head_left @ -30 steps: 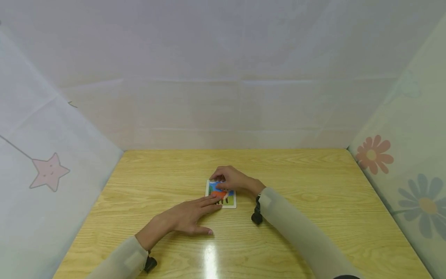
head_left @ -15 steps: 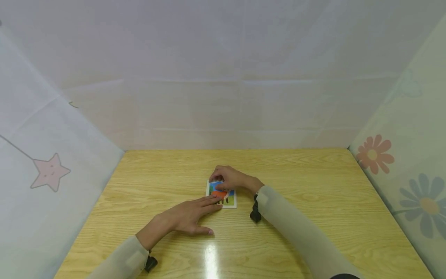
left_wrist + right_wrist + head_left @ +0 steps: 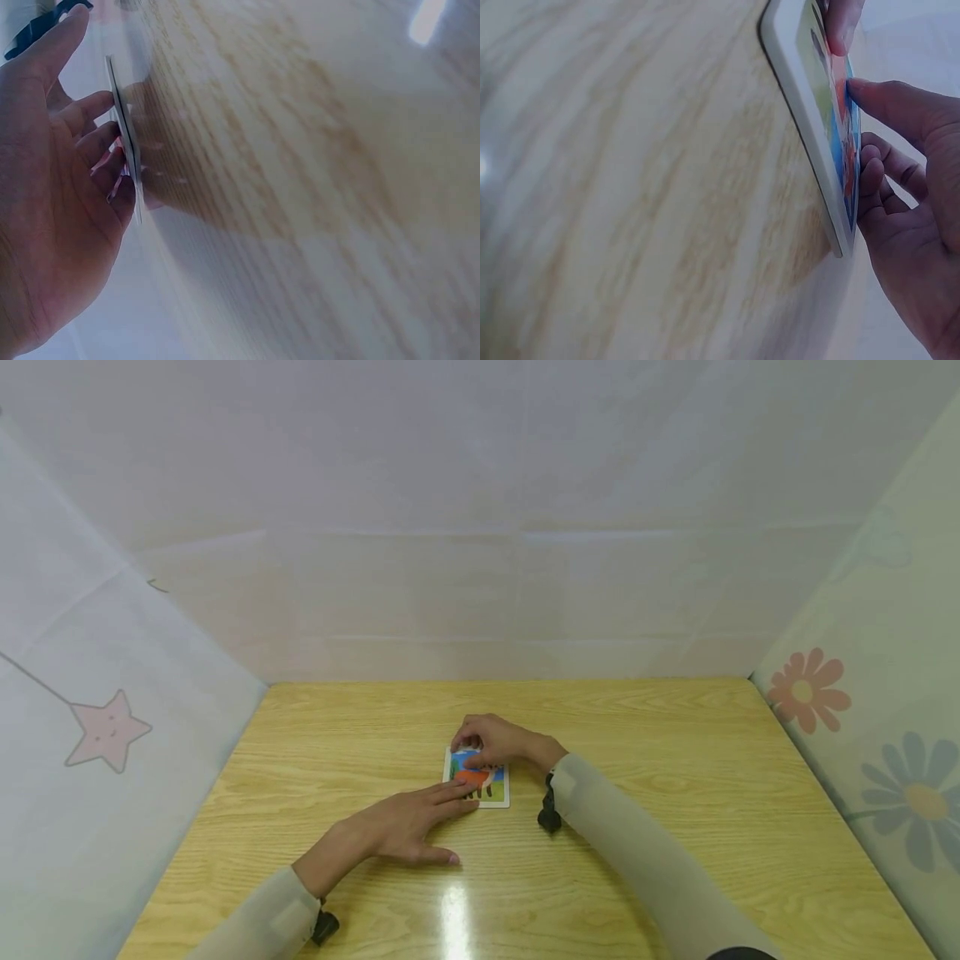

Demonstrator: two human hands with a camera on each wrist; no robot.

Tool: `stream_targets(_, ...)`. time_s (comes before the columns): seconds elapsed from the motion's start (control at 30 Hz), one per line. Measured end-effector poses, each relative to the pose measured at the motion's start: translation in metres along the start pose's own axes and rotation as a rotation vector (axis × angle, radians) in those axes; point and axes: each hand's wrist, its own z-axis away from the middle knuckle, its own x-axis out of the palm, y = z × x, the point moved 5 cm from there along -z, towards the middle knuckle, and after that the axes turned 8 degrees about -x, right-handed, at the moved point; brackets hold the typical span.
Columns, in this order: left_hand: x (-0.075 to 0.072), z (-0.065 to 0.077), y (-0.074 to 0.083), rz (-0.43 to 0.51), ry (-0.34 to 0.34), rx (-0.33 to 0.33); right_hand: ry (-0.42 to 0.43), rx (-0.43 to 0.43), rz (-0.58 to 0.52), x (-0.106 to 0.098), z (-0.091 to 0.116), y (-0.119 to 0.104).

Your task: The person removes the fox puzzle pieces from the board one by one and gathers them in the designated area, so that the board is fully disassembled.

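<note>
A small square picture board (image 3: 495, 790) with a white border lies flat on the wooden table, its picture showing a reddish-orange animal, blue sky and green ground. My left hand (image 3: 405, 827) rests straight fingers on its lower left part, thumb spread out over the table. At the far edge, my right hand (image 3: 502, 742) curls its fingers while its thumb touches the picture. Seen from the right wrist, the board (image 3: 799, 90) is thick-rimmed, with the right thumb (image 3: 889, 101) on its face and the other fingers bent at its edge. Both hands cover parts of the picture.
The light wooden table (image 3: 637, 735) reaches back to a pale cloth wall (image 3: 480, 593). Cloth sides stand left and right, printed with a pink star (image 3: 108, 729) and flowers (image 3: 804, 692). Black devices (image 3: 550, 814) are strapped at both wrists.
My right wrist and forearm have shifted slightly to the left. The left hand and the picture board look unmoved.
</note>
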Motion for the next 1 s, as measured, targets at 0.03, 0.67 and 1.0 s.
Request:
stream_targets(0.03, 0.0003, 0.0, -0.0002, -0.002, 0.0, -0.001, -0.002, 0.0, 0.003, -0.0003, -0.0002, -0.0003)
stream_targets(0.67, 0.0007, -0.0003, -0.0026, 0.007, -0.012, -0.022, -0.017, -0.006, 0.035, -0.0032, -0.0055, -0.0006)
stream_targets(1.0, -0.0014, -0.0004, -0.0021, 0.016, -0.019, -0.041, -0.033, 0.005, 0.024, -0.0022, -0.0095, 0.002)
